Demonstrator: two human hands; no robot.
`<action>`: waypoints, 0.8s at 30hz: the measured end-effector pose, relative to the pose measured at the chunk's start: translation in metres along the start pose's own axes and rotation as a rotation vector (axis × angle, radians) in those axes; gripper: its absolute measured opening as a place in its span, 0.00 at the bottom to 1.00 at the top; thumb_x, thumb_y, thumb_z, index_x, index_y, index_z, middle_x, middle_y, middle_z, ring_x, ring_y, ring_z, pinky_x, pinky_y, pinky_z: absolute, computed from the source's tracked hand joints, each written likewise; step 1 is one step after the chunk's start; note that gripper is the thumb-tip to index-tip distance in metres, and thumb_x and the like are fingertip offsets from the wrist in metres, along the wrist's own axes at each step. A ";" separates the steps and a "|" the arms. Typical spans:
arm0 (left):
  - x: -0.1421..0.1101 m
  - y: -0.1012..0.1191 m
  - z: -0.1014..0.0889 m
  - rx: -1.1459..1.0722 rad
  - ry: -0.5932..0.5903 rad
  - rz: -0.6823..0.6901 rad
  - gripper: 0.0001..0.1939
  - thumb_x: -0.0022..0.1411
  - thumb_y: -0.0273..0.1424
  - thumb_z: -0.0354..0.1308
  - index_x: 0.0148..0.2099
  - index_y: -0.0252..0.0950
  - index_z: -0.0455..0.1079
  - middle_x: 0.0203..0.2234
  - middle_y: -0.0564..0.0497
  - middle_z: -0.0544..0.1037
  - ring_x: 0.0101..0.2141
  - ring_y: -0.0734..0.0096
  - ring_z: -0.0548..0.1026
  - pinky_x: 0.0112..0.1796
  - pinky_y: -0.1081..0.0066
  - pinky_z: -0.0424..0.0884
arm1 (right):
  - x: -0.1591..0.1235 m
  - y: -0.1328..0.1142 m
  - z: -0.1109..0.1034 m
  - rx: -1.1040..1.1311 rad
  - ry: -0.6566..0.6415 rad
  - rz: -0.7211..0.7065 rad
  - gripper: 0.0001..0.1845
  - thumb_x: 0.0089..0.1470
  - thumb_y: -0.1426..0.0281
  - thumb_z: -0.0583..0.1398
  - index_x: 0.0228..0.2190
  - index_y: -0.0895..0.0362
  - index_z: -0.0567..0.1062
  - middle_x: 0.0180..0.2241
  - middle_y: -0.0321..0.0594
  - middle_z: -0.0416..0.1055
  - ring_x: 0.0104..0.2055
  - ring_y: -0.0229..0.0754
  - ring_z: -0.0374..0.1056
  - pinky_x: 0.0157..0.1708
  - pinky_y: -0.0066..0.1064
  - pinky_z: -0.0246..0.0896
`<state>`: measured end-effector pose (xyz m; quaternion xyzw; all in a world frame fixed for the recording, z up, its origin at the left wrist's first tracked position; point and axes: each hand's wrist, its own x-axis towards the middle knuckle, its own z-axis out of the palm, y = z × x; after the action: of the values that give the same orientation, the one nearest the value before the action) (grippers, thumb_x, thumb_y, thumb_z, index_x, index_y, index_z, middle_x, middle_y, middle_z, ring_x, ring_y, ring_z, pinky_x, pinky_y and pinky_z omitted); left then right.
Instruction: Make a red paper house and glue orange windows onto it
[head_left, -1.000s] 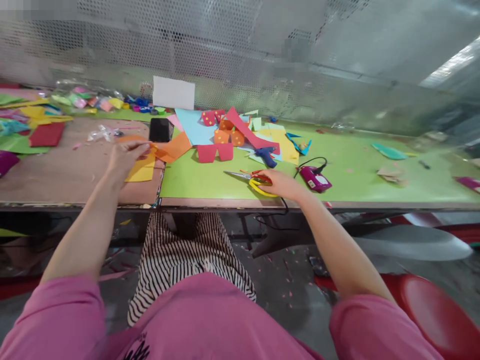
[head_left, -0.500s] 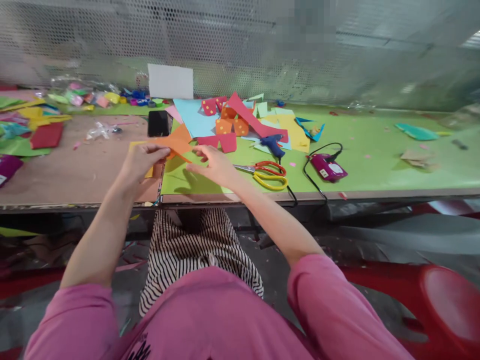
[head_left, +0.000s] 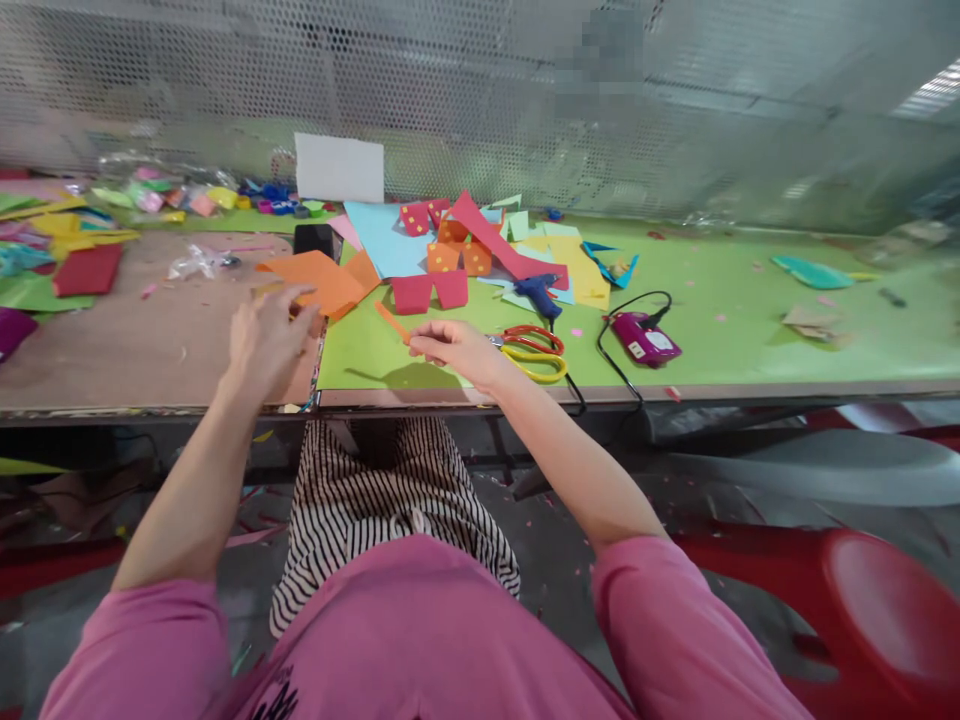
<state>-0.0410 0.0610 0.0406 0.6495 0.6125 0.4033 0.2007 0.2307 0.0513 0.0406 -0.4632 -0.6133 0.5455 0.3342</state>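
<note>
Your left hand (head_left: 270, 338), 11 o'clock: loosely open at the angular orange paper sheet (head_left: 322, 281), contact unclear | narrow orange paper strip (head_left: 391, 322), 12 o'clock: pinched by your right hand (head_left: 454, 347) | red-and-yellow-handled metal scissors (head_left: 517, 353), 1 o'clock

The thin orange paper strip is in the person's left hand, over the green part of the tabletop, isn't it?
Not quite: the head view shows the thin orange paper strip in the person's right hand, not the left hand. It is over the green part of the tabletop.
</note>
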 end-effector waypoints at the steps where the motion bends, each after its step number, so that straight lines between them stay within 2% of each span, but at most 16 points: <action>1: -0.008 0.009 0.003 -0.010 0.031 0.003 0.16 0.62 0.40 0.61 0.47 0.39 0.80 0.33 0.46 0.81 0.36 0.59 0.77 0.40 0.63 0.71 | -0.004 0.000 0.001 0.016 0.002 -0.003 0.05 0.57 0.68 0.65 0.34 0.57 0.78 0.32 0.37 0.77 0.29 0.33 0.63 0.30 0.28 0.55; 2: -0.017 0.018 0.008 -0.099 0.026 -0.001 0.16 0.62 0.43 0.61 0.45 0.39 0.81 0.32 0.47 0.81 0.32 0.64 0.76 0.37 0.66 0.71 | -0.008 -0.001 0.003 0.029 0.005 -0.013 0.05 0.57 0.68 0.65 0.34 0.57 0.78 0.32 0.37 0.77 0.29 0.32 0.63 0.29 0.28 0.55; 5: -0.042 0.043 0.028 -0.473 -0.147 -0.036 0.21 0.53 0.49 0.69 0.37 0.36 0.79 0.28 0.50 0.80 0.27 0.72 0.73 0.30 0.73 0.69 | -0.021 -0.006 0.010 0.014 -0.001 -0.084 0.07 0.57 0.66 0.64 0.36 0.57 0.78 0.31 0.36 0.77 0.28 0.32 0.63 0.30 0.27 0.57; 8: -0.056 0.057 0.044 -0.725 -0.209 -0.124 0.20 0.49 0.47 0.73 0.32 0.36 0.77 0.25 0.53 0.77 0.24 0.77 0.71 0.26 0.77 0.66 | -0.037 -0.012 0.014 -0.083 -0.033 -0.177 0.10 0.60 0.63 0.63 0.37 0.57 0.79 0.31 0.36 0.77 0.29 0.33 0.65 0.32 0.28 0.61; 11: -0.059 0.063 0.048 -0.930 -0.276 -0.258 0.20 0.45 0.45 0.76 0.28 0.35 0.75 0.22 0.55 0.75 0.21 0.82 0.68 0.23 0.80 0.63 | -0.052 -0.012 0.009 -0.242 0.053 -0.375 0.12 0.65 0.64 0.60 0.43 0.57 0.80 0.35 0.38 0.78 0.32 0.35 0.68 0.33 0.29 0.64; 13: -0.061 0.067 0.046 -0.994 -0.351 -0.333 0.21 0.42 0.44 0.78 0.26 0.35 0.74 0.21 0.56 0.74 0.19 0.84 0.67 0.21 0.81 0.62 | -0.059 -0.009 0.003 -0.390 0.148 -0.582 0.12 0.66 0.66 0.60 0.47 0.55 0.79 0.39 0.39 0.78 0.33 0.35 0.69 0.34 0.30 0.66; 15: -0.065 0.071 0.044 -1.014 -0.414 -0.371 0.21 0.40 0.43 0.79 0.25 0.35 0.74 0.20 0.56 0.75 0.18 0.84 0.67 0.21 0.81 0.63 | -0.064 -0.006 -0.002 -0.544 0.196 -0.764 0.10 0.66 0.67 0.61 0.47 0.52 0.80 0.43 0.40 0.78 0.36 0.36 0.71 0.38 0.31 0.69; 19: -0.074 0.076 0.047 -0.988 -0.514 -0.355 0.19 0.42 0.42 0.78 0.25 0.35 0.74 0.19 0.56 0.75 0.18 0.84 0.68 0.21 0.82 0.65 | -0.066 -0.004 -0.004 -0.686 0.160 -0.978 0.07 0.68 0.67 0.60 0.42 0.50 0.80 0.43 0.39 0.78 0.44 0.39 0.74 0.46 0.35 0.70; 21: -0.078 0.075 0.050 -0.963 -0.532 -0.326 0.17 0.46 0.41 0.76 0.27 0.36 0.75 0.17 0.57 0.74 0.18 0.83 0.69 0.22 0.82 0.65 | -0.068 -0.006 -0.002 -0.640 0.122 -0.964 0.07 0.68 0.68 0.60 0.40 0.52 0.79 0.42 0.39 0.77 0.42 0.38 0.73 0.44 0.33 0.70; 24: -0.083 0.073 0.053 -0.926 -0.453 -0.276 0.15 0.50 0.41 0.74 0.29 0.37 0.75 0.17 0.57 0.74 0.19 0.81 0.71 0.22 0.81 0.65 | -0.072 -0.012 0.003 -0.486 0.093 -0.735 0.07 0.67 0.66 0.61 0.38 0.54 0.78 0.41 0.39 0.75 0.35 0.35 0.69 0.35 0.29 0.67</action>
<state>0.0524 -0.0182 0.0409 0.4771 0.3915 0.4511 0.6447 0.2508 -0.0169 0.0583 -0.3037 -0.8320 0.2089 0.4146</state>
